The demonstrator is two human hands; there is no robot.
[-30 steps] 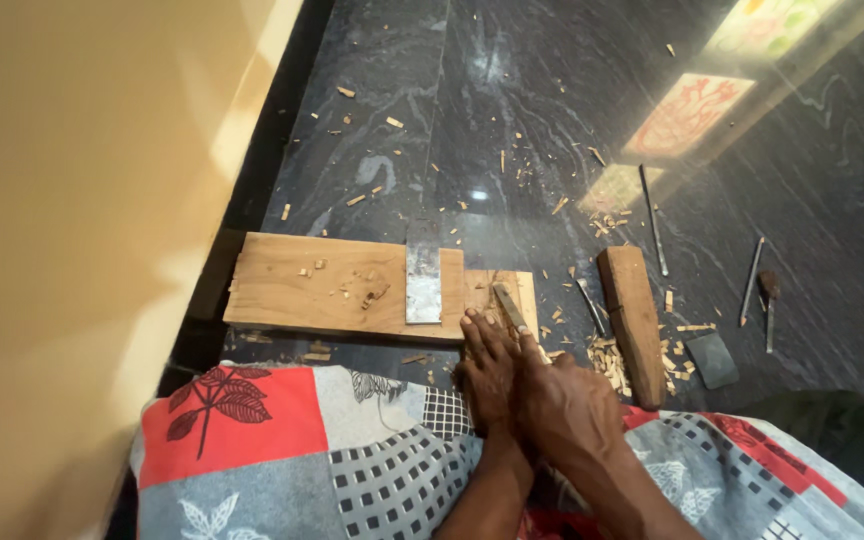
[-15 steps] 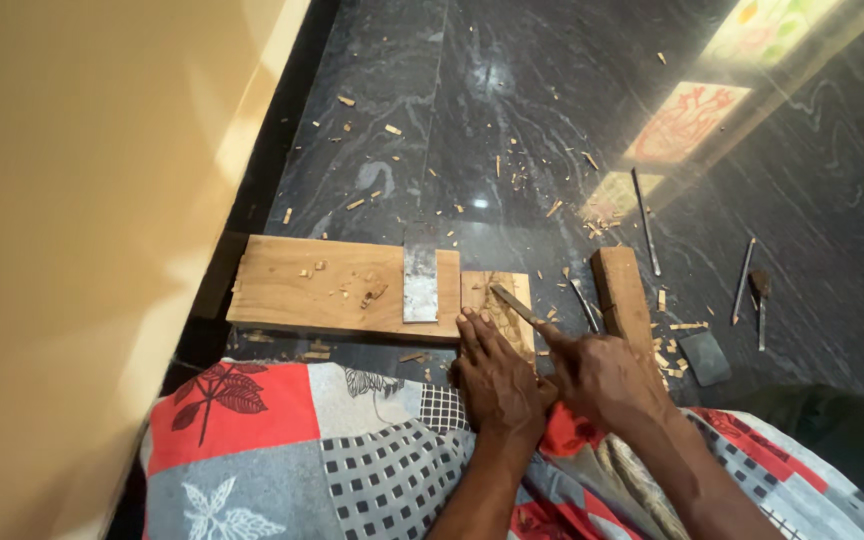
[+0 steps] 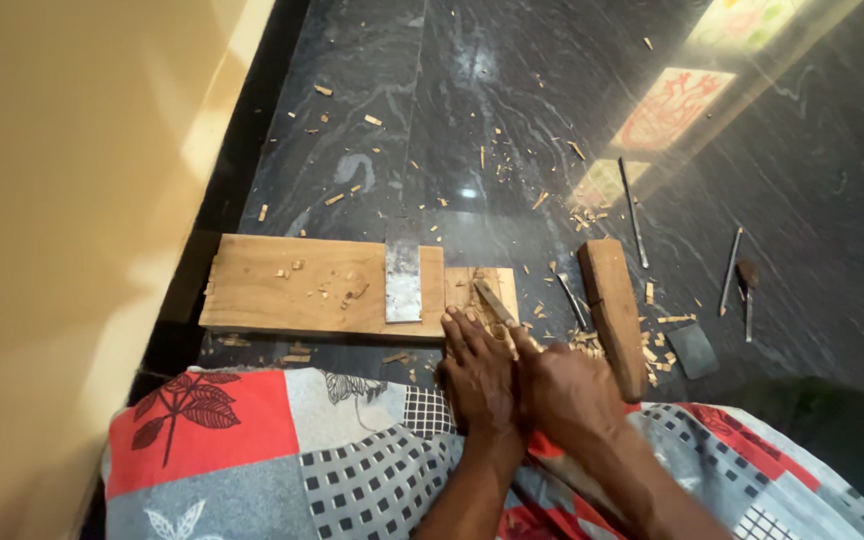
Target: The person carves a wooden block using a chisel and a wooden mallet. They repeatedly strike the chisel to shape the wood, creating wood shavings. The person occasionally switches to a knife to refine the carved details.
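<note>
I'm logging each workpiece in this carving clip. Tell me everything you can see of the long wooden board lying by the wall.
The wooden board is a flat, pale brown rectangular plank, lying on the dark stone floor with its long side across the view, near the yellow wall. Small chips dot its top. A grey metal plate lies across its right part. At its right end the left hand presses down with spread fingers, while the right hand holds a chisel whose blade meets the wood there.
</note>
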